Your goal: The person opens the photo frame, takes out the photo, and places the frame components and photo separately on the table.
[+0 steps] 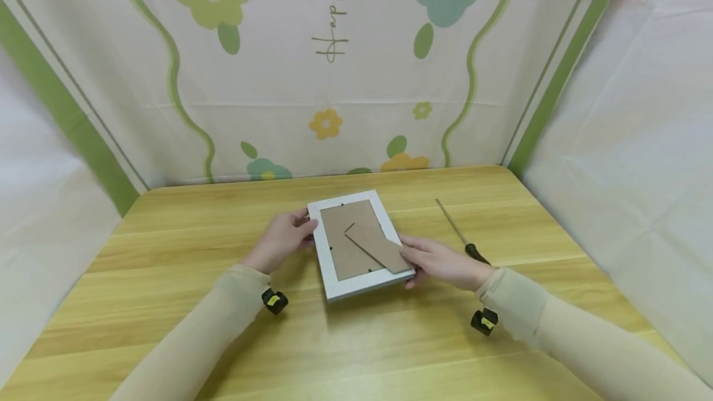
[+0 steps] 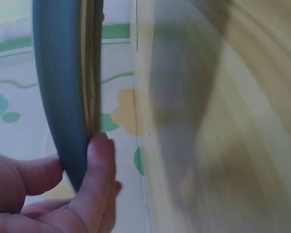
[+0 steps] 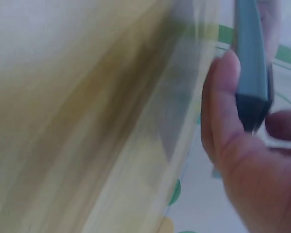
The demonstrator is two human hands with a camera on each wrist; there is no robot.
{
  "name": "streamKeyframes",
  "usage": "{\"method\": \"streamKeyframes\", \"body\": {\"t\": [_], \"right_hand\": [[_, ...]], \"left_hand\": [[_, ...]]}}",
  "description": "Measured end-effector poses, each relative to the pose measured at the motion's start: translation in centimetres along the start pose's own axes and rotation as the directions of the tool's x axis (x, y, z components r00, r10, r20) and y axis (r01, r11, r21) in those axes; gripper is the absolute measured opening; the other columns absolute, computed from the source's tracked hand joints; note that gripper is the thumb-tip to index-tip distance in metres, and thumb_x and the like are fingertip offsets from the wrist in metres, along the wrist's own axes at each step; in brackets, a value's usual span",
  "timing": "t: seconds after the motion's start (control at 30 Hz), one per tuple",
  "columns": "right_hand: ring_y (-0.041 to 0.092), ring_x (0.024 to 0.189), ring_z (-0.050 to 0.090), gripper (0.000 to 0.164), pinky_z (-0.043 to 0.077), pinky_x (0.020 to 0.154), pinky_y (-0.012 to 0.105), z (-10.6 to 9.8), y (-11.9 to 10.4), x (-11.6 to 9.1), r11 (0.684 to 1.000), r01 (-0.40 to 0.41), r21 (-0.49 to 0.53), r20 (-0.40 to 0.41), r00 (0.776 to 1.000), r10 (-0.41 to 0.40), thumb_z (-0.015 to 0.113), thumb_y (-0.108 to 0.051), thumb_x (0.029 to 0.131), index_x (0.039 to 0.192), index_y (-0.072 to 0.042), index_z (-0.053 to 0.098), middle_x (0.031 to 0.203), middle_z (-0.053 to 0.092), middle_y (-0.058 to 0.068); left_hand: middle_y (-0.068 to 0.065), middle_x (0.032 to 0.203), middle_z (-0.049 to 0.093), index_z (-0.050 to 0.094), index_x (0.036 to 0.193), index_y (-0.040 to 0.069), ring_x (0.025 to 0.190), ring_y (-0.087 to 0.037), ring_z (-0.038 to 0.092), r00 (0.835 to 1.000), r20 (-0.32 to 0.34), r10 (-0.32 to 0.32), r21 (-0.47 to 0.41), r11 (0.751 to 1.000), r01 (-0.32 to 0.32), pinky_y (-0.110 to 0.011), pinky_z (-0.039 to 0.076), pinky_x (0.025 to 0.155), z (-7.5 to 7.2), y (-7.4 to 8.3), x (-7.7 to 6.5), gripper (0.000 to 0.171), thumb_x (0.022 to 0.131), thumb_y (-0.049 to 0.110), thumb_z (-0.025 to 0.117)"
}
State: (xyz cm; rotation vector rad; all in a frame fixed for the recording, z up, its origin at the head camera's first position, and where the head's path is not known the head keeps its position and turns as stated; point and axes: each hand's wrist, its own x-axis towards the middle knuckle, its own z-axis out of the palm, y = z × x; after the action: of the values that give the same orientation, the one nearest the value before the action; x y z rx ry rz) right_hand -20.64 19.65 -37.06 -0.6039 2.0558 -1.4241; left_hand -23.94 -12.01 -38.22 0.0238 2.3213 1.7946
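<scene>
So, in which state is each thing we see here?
Picture frame: back upward, tilted, raised off the table
Stand flap: overlapping the frame's border; unclear whether fully flat
Left hand: gripping the frame's left edge
Right hand: gripping the frame's right edge
Screwdriver: lying on the table, unheld

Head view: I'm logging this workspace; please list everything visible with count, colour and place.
Picture frame: 1, white, held above the table.
Backing board: 1, brown, within the frame.
Stand: 1, brown, over the board's lower right.
Tabs: at least three, dark, along the board's edges.
Screwdriver: 1, dark handle, grey shaft, on the table's right side.
Table: 1, yellowish wood, beneath the frame.
Flowered cloth: count unclear, whitish and green, behind the table.
Sleeves: 2, beige, lower foreground.
Wrist cameras: 2, black and yellow, one by each sleeve.
Left hand: 1, bare, gripping the frame's left edge.
Right hand: 1, bare, gripping its lower right edge.
</scene>
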Motion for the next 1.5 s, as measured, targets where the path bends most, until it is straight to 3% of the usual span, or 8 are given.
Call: {"method": "streamKeyframes", "body": {"t": [0.13,0.33,0.47,0.6,0.83,1.03,1.5], "right_hand": [[0.027,0.087,0.067,0.041,0.059,0.07,0.04,0.6,0.9,0.6,0.997,-0.042,-0.065,-0.082,0.996,0.037,0.039,-0.014,0.108,0.145,0.001,0.043,0.109,0.065,0.019],[0.027,0.072,0.07,0.035,0.06,0.064,0.038,1.3,1.2,0.9,0.984,-0.111,-0.143,-0.11,0.989,0.095,0.043,-0.012,0.106,0.135,0.006,0.049,0.098,0.066,0.019],[0.025,0.06,0.07,0.033,0.059,0.064,0.033,1.6,0.9,1.1,0.948,-0.149,-0.282,-0.141,0.984,0.113,0.048,-0.015,0.105,0.132,0.003,0.053,0.093,0.068,0.015],[0.02,0.054,0.069,0.024,0.055,0.069,0.029,1.8,0.4,1.1,0.9,-0.187,-0.394,-0.148,0.979,0.139,0.049,-0.021,0.105,0.116,-0.002,0.058,0.082,0.065,0.006],[0.019,0.053,0.067,0.021,0.055,0.063,0.029,2.1,-0.2,1.0,0.878,-0.223,-0.423,-0.148,0.973,0.176,0.046,-0.022,0.107,0.102,-0.003,0.054,0.08,0.059,0.01],[0.019,0.049,0.065,0.021,0.054,0.055,0.031,2.4,-0.3,1.2,0.836,-0.263,-0.482,-0.155,0.964,0.214,0.047,-0.023,0.106,0.1,-0.005,0.053,0.076,0.06,0.008],[0.019,0.043,0.061,0.02,0.054,0.047,0.035,2.4,0.3,1.4,0.833,-0.263,-0.487,-0.14,0.965,0.223,0.049,-0.025,0.104,0.11,-0.007,0.055,0.061,0.062,0.01]], "left_hand": [[-0.014,0.119,0.063,0.055,0.138,0.001,0.095,-0.022,0.065,0.999,0.042,0.009,0.143,0.99,-0.015,-0.043,0.054,0.089,0.6,0.3,0.8,0.037,0.103,0.012,0.053],[-0.011,0.109,0.065,0.061,0.131,0.003,0.094,-0.021,0.062,0.994,0.108,-0.017,0.271,0.962,-0.013,-0.039,0.052,0.088,0.9,0.4,1.3,0.033,0.099,0.011,0.06],[-0.012,0.102,0.068,0.064,0.123,-0.001,0.088,-0.02,0.066,0.987,0.156,-0.048,0.291,0.957,0.0,-0.037,0.055,0.083,1.1,0.3,1.5,0.028,0.096,0.008,0.064],[-0.01,0.097,0.07,0.066,0.114,-0.003,0.083,-0.019,0.068,0.979,0.188,-0.085,0.316,0.949,0.021,-0.035,0.055,0.08,1.3,0.0,1.6,0.023,0.095,0.008,0.067],[-0.011,0.091,0.071,0.063,0.113,-0.003,0.077,-0.021,0.07,0.967,0.223,-0.121,0.339,0.94,0.039,-0.033,0.058,0.073,1.9,-0.2,1.6,0.022,0.094,0.007,0.068],[-0.011,0.082,0.07,0.062,0.109,-0.002,0.064,-0.02,0.069,0.968,0.211,-0.138,0.398,0.916,0.044,-0.03,0.058,0.064,2.2,0.0,1.5,0.02,0.094,0.01,0.069],[-0.01,0.085,0.069,0.06,0.115,0.002,0.061,-0.02,0.068,0.968,0.219,-0.125,0.393,0.919,0.03,-0.031,0.058,0.062,2.4,-0.6,1.7,0.023,0.095,0.011,0.067]]}}
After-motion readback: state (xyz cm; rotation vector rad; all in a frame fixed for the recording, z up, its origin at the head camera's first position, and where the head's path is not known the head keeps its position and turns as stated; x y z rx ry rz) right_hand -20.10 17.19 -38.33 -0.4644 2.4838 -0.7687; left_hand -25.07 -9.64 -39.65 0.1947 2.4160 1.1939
